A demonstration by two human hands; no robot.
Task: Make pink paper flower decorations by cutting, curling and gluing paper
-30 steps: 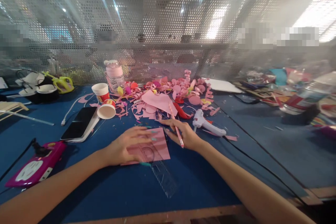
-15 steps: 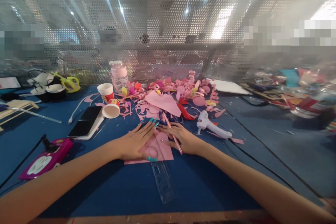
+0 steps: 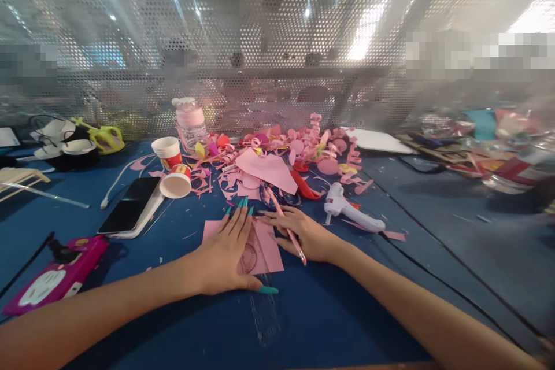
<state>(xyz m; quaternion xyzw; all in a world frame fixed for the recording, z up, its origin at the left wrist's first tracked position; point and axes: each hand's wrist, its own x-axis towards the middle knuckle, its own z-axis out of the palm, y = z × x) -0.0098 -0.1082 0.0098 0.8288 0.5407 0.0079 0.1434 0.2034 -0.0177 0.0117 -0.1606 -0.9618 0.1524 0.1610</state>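
My left hand [image 3: 226, 255] lies flat, fingers spread, on a pink paper sheet [image 3: 269, 250] and a clear plastic ruler [image 3: 265, 312] on the blue table. The ruler's protractor part shows on the sheet beside my thumb. My right hand [image 3: 303, 234] rests at the sheet's right edge and holds a pink pencil [image 3: 287, 225], its tip pointing away from me toward the paper scraps.
A pile of pink paper scraps [image 3: 286, 156] lies behind the hands, with a white glue gun [image 3: 351, 211] to the right. Two paper cups [image 3: 171, 167], a phone [image 3: 130, 211], a pink bottle [image 3: 189, 121] and a magenta device [image 3: 52, 280] sit left. A perforated metal screen [image 3: 277, 58] closes the back.
My left hand has turned from lying across the sheet to pointing forward, flat over sheet and ruler. The sheet shifted slightly. My right hand keeps the pencil at the right edge.
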